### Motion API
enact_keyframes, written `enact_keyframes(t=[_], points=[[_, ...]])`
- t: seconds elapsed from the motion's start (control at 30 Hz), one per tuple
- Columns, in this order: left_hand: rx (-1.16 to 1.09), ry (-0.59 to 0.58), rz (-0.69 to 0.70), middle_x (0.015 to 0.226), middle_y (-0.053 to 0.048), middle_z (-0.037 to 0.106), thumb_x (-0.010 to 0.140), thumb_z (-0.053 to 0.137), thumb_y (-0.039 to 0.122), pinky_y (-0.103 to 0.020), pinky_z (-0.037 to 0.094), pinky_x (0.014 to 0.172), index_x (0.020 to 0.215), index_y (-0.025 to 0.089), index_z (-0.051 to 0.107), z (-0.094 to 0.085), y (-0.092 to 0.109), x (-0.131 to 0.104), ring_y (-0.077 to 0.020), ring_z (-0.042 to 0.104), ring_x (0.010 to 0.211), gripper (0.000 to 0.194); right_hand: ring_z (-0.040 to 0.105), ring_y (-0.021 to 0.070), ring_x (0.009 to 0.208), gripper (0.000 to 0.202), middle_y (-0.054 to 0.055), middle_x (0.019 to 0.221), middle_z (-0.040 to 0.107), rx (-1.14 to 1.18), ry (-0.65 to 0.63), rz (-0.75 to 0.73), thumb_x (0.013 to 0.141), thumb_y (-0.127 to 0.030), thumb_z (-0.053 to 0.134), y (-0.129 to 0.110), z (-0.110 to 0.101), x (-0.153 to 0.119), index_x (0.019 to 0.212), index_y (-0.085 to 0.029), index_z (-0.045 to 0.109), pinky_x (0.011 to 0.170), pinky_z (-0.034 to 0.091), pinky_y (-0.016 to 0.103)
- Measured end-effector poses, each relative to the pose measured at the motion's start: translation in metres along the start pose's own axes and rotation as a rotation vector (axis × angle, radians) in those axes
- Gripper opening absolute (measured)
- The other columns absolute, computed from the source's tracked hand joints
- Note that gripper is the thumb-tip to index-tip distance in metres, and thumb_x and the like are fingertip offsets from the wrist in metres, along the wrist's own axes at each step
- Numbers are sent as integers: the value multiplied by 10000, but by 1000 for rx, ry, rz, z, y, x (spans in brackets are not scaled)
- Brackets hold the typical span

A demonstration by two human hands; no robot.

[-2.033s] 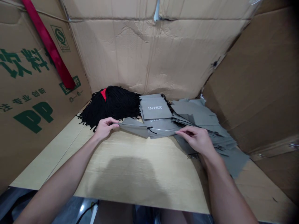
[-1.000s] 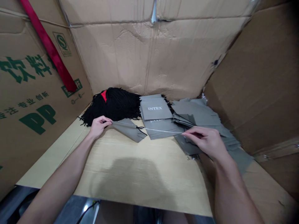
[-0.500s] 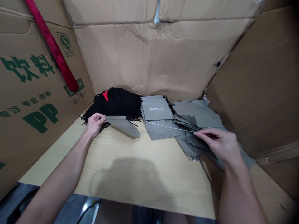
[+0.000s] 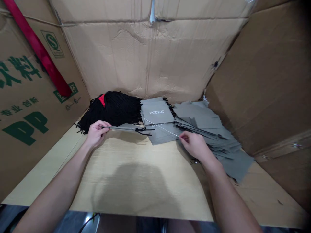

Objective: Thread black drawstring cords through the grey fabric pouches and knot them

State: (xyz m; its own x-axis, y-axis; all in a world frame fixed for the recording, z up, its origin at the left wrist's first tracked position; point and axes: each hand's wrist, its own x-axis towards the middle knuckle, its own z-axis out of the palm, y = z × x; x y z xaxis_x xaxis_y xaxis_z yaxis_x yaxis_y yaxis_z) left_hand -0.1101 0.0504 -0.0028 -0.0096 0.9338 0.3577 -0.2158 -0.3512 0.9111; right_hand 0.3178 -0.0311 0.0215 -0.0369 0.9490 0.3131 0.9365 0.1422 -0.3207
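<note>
In the head view, my left hand (image 4: 98, 133) is closed, pinching one end of a small grey fabric pouch (image 4: 125, 127) seen nearly edge-on. Black cord ends (image 4: 143, 130) stick out from the pouch's right end. My right hand (image 4: 191, 144) grips a thin, straight metal rod (image 4: 161, 127) by its near end. The rod's far end points up and left, over the flat grey pouches (image 4: 157, 111) printed INTEX, apart from the held pouch. Behind my left hand lies a heap of black cords (image 4: 116, 108) with a red piece (image 4: 101, 100) on it.
A spread pile of grey pouches (image 4: 223, 145) lies to the right, partly behind my right hand. Cardboard walls (image 4: 116, 58) enclose the pale table (image 4: 136, 181) at the back and both sides. A red ribbon (image 4: 41, 48) hangs down the left wall.
My right hand has moved left with the rod. The pouch in my left hand has turned from hanging down to nearly edge-on, and its cord ends now show at the right.
</note>
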Motion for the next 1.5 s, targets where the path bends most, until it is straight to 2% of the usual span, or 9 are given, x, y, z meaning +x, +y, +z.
enact_keyframes(t=[0.17, 0.4, 0.63, 0.73, 0.83, 0.93, 1.07, 1.23, 1.5], points=[[5, -82, 36, 753, -30, 702, 550, 792, 103, -284, 509, 682, 639, 182, 630, 3, -1, -3, -174, 651, 786, 200, 677, 194, 704, 152, 79, 739, 725, -118, -142, 70, 819, -200, 531, -12, 11, -2, 775, -187, 676, 623, 438, 263], [25, -191, 70, 721, -22, 689, 532, 828, 123, -369, 511, 778, 594, 202, 657, 11, -1, -8, -208, 656, 811, 197, 674, 202, 745, 135, 76, 767, 727, -132, -185, 91, 825, -274, 577, -25, 14, -4, 810, -200, 690, 620, 411, 263], [54, -282, 93, 713, -37, 685, 510, 885, 209, -409, 512, 803, 558, 214, 680, 14, -3, -10, -216, 644, 787, 210, 646, 185, 848, 192, 82, 955, 708, 284, -25, -84, 865, -296, 592, -53, 8, -11, 990, -179, 679, 717, 473, 277], [81, -328, 100, 703, -43, 683, 521, 890, 239, -417, 515, 802, 543, 226, 693, 15, -4, -11, -225, 645, 792, 199, 645, 166, 876, 238, 69, 1011, 708, 618, -112, -160, 925, -336, 524, -78, 3, -19, 1033, -196, 684, 714, 485, 268], [88, -358, 123, 698, -44, 686, 548, 885, 262, -424, 512, 816, 539, 237, 701, 15, -6, -11, -226, 646, 801, 186, 638, 145, 800, 197, 55, 952, 708, 734, -286, -251, 849, -340, 647, -93, 3, -24, 958, -192, 716, 680, 480, 253], [93, -365, 144, 693, -43, 687, 547, 887, 252, -419, 511, 812, 529, 242, 698, 14, -7, -11, -225, 643, 808, 190, 614, 123, 698, 127, 51, 883, 701, 715, -338, -293, 779, -290, 717, -94, 9, -25, 847, -184, 735, 607, 456, 238], [131, -348, 130, 667, -47, 676, 525, 893, 281, -429, 515, 803, 483, 240, 679, 16, -7, -12, -235, 638, 805, 222, 587, 108, 652, 54, 34, 834, 695, 651, -290, -307, 760, -217, 691, -90, 13, -25, 786, -192, 731, 592, 440, 229], [150, -373, 117, 638, -51, 668, 524, 892, 274, -427, 520, 793, 450, 235, 668, 22, -2, -14, -225, 637, 763, 239, 558, 102, 590, 45, -12, 644, 649, 611, -268, -209, 696, -147, 651, -93, 9, -28, 714, -179, 679, 584, 435, 217], [213, -469, 111, 655, -59, 679, 590, 857, 241, -404, 524, 752, 479, 220, 678, 19, -5, -13, -227, 646, 761, 211, 530, 97, 613, 60, -8, 682, 618, 674, -273, -223, 672, -131, 609, -90, 10, -28, 712, -172, 627, 579, 415, 216]])
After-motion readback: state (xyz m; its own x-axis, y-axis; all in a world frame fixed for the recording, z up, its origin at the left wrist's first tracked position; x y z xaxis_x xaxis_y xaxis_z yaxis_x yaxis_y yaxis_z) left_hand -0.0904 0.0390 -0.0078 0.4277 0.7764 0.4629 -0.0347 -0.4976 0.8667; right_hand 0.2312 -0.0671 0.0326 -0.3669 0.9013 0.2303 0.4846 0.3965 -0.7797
